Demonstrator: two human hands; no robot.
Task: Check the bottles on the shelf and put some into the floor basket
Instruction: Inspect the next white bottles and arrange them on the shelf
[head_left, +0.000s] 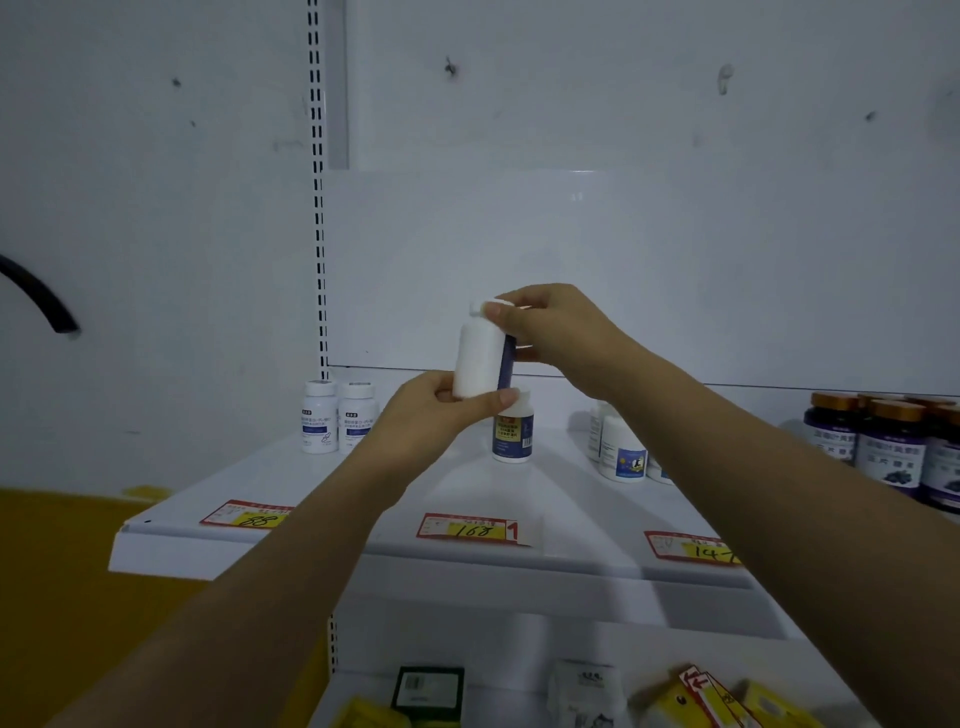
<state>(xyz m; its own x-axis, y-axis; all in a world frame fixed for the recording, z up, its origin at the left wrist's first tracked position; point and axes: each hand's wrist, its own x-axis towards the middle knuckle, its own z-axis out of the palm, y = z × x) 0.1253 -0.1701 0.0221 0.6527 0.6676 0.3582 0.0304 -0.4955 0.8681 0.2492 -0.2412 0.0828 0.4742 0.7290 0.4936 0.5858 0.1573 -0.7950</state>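
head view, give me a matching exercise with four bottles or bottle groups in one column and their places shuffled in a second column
Things:
1. white-sided bottle
2. blue-label bottle
3. pair of white bottles
4. brown-capped jars

Places:
a. far right end of the shelf
b. lifted above the shelf, left hand gripping its base, right hand at its cap
c. left end of the shelf, side by side
d. standing on the shelf just behind the left hand

Pairs: 1-b, 2-d, 3-c, 4-a
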